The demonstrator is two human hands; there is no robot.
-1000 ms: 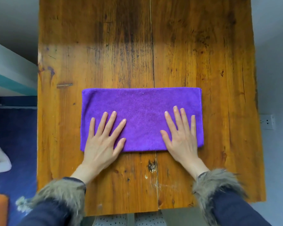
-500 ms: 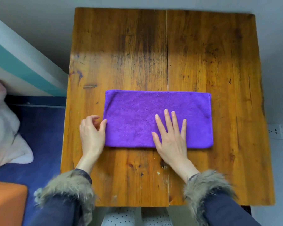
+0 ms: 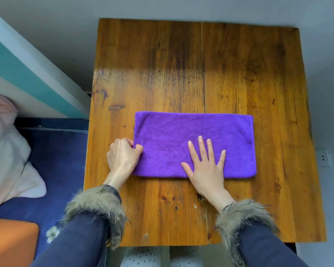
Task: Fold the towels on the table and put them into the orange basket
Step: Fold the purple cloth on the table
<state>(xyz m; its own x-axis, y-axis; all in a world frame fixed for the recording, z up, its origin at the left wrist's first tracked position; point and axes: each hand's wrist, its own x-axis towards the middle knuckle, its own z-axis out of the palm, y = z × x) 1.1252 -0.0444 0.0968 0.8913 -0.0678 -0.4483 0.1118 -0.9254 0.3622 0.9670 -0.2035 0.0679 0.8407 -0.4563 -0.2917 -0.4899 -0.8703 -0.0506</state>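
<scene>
Lying flat on the brown wooden worktop (image 3: 239,74), a folded rectangular purple microfibre towel (image 3: 181,132) is pinned by the right hand (image 3: 206,166), fingers spread and straight; the left hand (image 3: 122,158) pinches its left edge, fingers curled.

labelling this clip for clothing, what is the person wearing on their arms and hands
Both arms are in dark navy sleeves, each ending in a thick, shaggy cuff of brown-grey fur: the left cuff, the right cuff. The left hand and right hand are bare: no gloves, and no rings, watch or bracelet show.
</scene>
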